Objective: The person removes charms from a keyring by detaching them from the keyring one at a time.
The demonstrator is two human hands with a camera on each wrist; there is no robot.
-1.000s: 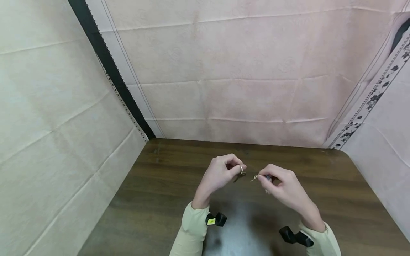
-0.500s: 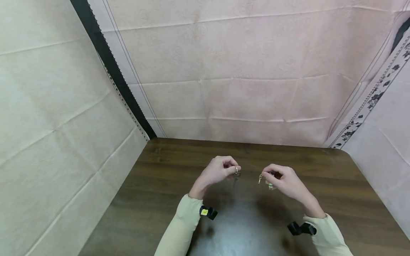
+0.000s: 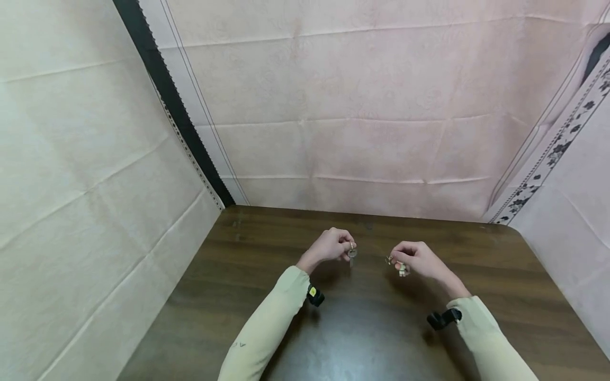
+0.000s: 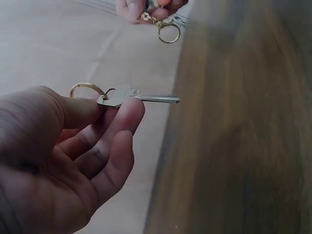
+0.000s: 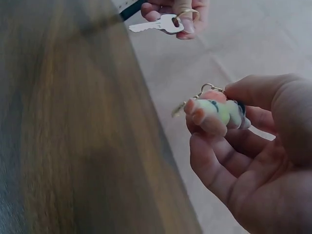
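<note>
My left hand (image 3: 330,245) pinches a silver key (image 4: 118,96) by its gold split ring (image 4: 87,86), thumb against fingers. In the head view the key hangs below the fingertips. A short way to the right, my right hand (image 3: 421,260) pinches a small keychain figurine (image 5: 214,113) by its metal fittings. The figurine is pale with orange and green parts, and it lies against the curled fingers in the right wrist view. From its chain a gold clasp ring (image 4: 169,34) dangles, seen in the left wrist view. Key and figurine are apart, both held above the table.
A brown wooden table (image 3: 286,317) lies under both hands. Pale cloth hangs behind it (image 3: 362,148) and on both sides. Black wrist cameras sit at the left cuff (image 3: 316,295) and right cuff (image 3: 444,319).
Both hands have drawn apart, the left moving left and the right slightly right. The key now hangs downward, and the figurine shows below the right hand.
</note>
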